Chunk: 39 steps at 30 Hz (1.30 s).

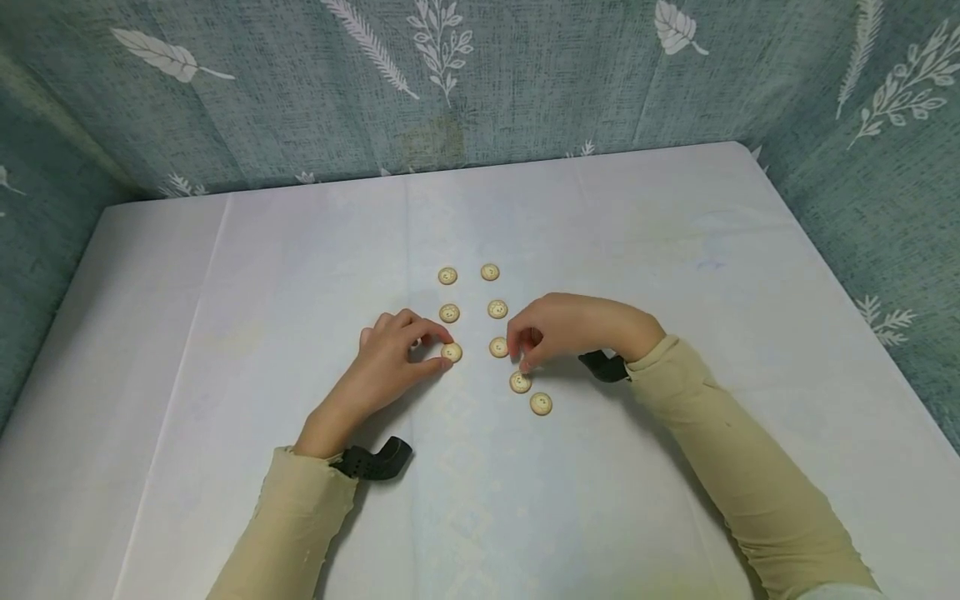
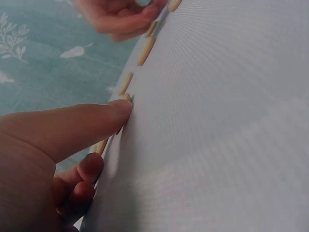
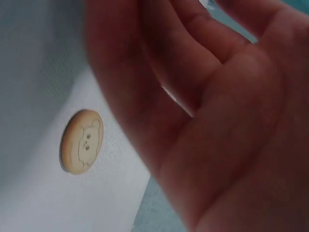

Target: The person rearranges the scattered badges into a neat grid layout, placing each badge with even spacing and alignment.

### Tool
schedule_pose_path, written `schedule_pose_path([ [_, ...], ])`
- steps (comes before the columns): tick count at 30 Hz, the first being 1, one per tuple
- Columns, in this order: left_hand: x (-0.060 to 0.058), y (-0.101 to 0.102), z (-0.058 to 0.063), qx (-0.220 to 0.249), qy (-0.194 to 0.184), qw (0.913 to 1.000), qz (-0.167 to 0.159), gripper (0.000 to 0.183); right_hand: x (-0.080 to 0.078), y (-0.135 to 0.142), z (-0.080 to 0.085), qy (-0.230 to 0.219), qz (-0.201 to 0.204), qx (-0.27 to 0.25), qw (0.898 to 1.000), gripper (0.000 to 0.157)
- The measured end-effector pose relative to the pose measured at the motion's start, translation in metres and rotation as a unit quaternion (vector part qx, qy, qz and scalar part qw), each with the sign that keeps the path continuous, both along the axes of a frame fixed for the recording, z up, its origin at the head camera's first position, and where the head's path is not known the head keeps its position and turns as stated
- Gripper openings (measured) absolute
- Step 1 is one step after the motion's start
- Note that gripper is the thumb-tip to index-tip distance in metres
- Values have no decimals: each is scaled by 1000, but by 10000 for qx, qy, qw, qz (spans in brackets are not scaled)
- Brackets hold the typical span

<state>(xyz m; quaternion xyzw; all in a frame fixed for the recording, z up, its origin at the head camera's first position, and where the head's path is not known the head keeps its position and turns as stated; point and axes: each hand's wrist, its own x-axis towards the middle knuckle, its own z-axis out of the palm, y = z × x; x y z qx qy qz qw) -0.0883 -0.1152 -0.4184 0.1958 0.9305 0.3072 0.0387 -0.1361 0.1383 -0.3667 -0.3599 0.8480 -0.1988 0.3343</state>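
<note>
Several small round wooden discs lie on the table, at least one printed with a bear drawing. My left hand (image 1: 390, 354) pinches a wooden disc (image 1: 452, 352) between thumb and index finger, low on the cloth. In the left wrist view the thumb (image 2: 72, 126) covers most of it. My right hand (image 1: 573, 325) hovers with loosely bent fingers beside another disc (image 1: 498, 347). Its thumb tip is right at the upper edge of a lower disc (image 1: 521, 383). The right wrist view shows a bear-printed disc (image 3: 83, 141) lying apart from the palm; the fingertips are out of sight there.
Two pairs of discs stand farther back, among them a left one (image 1: 447, 276) and a right one (image 1: 490, 272). One disc (image 1: 541, 404) lies nearest me on the right. A white cloth covers the table (image 1: 262, 275); a green leaf-patterned curtain (image 1: 525, 92) hangs behind.
</note>
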Motion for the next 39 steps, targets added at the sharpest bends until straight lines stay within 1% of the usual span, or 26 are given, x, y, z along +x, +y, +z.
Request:
schedule_pose_path([
  [4,-1,0,-1,-7,-8,10000,6,21,4,-2,-1,-82,251,123,9996,12],
  [7,-1,1,-1,-21,-24,10000,7,21,7,-3,-1,-148,308,196,9992,15],
  [11,-1,1,0,-25,-31,10000,4,21,12,-7,0,-5,393,316,9987,18],
  [14,-1,1,0,-30,12,10000,-5,20,15,-10,0,108,524,236,9983,16],
  [18,-1,1,0,-46,51,10000,2,20,16,-12,-1,136,603,130,9980,16],
  [21,0,1,0,-49,31,10000,12,20,17,-11,0,224,577,187,9979,16],
  [25,-1,1,1,-49,28,10000,12,20,17,-9,2,387,424,410,9975,18],
  [27,-1,1,1,-47,21,10000,12,20,16,-9,2,373,409,374,9978,19],
  [32,0,0,2,-53,-11,10000,13,21,17,-12,-1,243,636,31,9977,20],
  [34,0,0,2,-49,-10,10000,-2,21,17,-12,-2,279,648,36,9975,19],
  [39,-1,0,1,-29,-15,10000,-2,20,16,-9,-2,354,451,227,9981,18],
])
